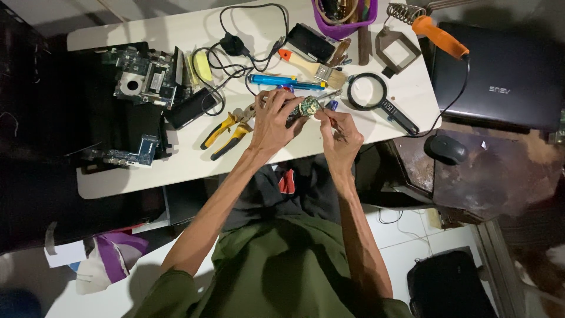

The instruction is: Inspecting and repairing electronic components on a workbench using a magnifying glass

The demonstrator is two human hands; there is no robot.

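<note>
Both bare forearms stretch forward from the lower part of the view and draw together toward the middle. The left hand (273, 121) is turned back-up, its fingers (281, 101) curled over and closed in a grip, the wrist slightly bent. The right hand (341, 131) sits just beside it, a little nearer the body, fingers pinched tightly with the thumb pointing toward the left hand. The fingertips of the two hands almost meet. Both elbows are bent and spread outward.

A home electronics repair bench: soldering iron (438, 34), circuit boards (144, 73), pliers (226, 131), magnifying glass (376, 97).
</note>
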